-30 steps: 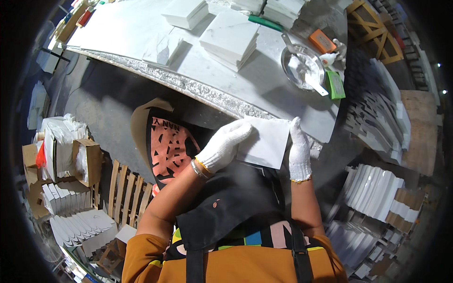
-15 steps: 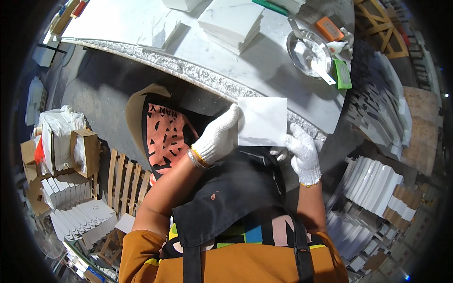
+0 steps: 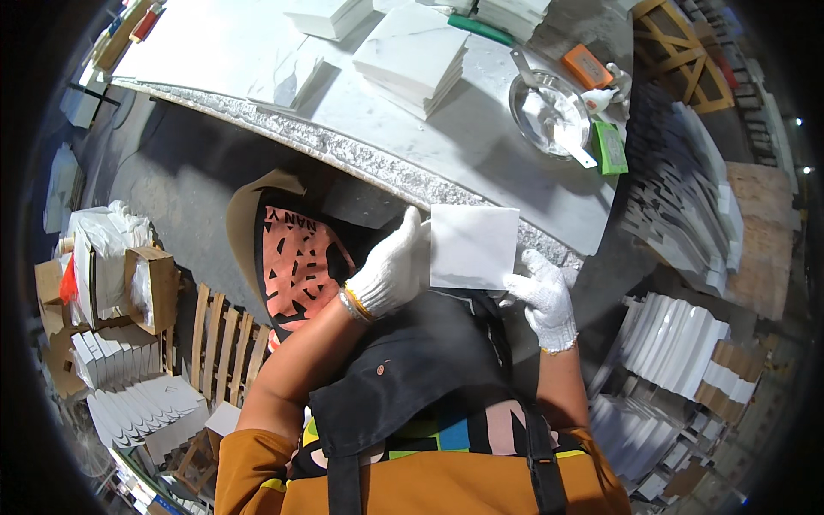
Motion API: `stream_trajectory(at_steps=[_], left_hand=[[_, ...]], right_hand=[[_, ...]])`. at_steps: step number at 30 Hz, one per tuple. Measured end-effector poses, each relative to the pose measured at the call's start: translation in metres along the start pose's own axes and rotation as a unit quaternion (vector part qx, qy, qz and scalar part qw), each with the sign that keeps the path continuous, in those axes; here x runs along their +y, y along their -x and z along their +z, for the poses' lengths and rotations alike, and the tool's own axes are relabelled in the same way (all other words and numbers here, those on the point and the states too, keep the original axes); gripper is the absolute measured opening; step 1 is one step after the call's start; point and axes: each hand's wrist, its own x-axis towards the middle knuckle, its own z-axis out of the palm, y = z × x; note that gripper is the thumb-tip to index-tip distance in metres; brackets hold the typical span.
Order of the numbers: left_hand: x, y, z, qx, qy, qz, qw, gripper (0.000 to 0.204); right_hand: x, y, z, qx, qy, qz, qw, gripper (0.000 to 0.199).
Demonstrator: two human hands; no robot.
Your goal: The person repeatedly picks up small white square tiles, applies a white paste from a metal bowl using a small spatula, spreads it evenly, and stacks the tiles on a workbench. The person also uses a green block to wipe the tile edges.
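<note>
White-gloved left hand [image 3: 388,268] grips the left edge of a square, white, marble-look tile [image 3: 474,246], fingers fairly straight along that edge, partly hidden; white-gloved right hand [image 3: 545,296] has bent fingers closed on the tile's lower right corner; tile is up in front of the black cloth apron [image 3: 403,360], overlapping in view the rough edge of the white marble-look table [image 3: 493,150], contact unclear; on the table, a round, shiny metal bowl [image 3: 518,116] with white paste, beside a green rectangular block [image 3: 610,148]; stacked white tiles [image 3: 412,47] lie farther left.
</note>
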Motion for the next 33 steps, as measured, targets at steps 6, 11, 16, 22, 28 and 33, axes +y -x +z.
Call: stream_trajectory(at_steps=[6,11,16,22,28,33], left_hand=[[-0.009,-0.002,-0.024,-0.049,-0.076,0.023,0.996,0.062],[-0.014,-0.002,-0.032,-0.017,-0.061,-0.028,0.998,0.055],[-0.017,0.001,-0.024,0.002,-0.061,0.022,0.998,0.059],[-0.001,0.004,-0.03,-0.098,0.12,-0.014,0.988,0.091],[0.002,0.023,-0.025,-0.08,0.162,0.003,0.984,0.103],[-0.002,0.021,-0.033,-0.077,0.182,0.006,0.98,0.102]], right_hand=[[0.004,-0.002,-0.006,-0.019,0.054,-0.002,0.998,0.02],[-0.033,-0.037,0.003,0.015,-0.18,0.119,0.976,0.028],[-0.027,-0.057,0.003,0.06,-0.205,0.115,0.97,0.037],[-0.006,-0.061,0.03,0.054,-0.223,0.191,0.954,0.049],[-0.027,-0.099,0.046,0.029,-0.288,0.228,0.93,0.048],[-0.027,-0.1,0.049,0.041,-0.249,0.24,0.937,0.046]])
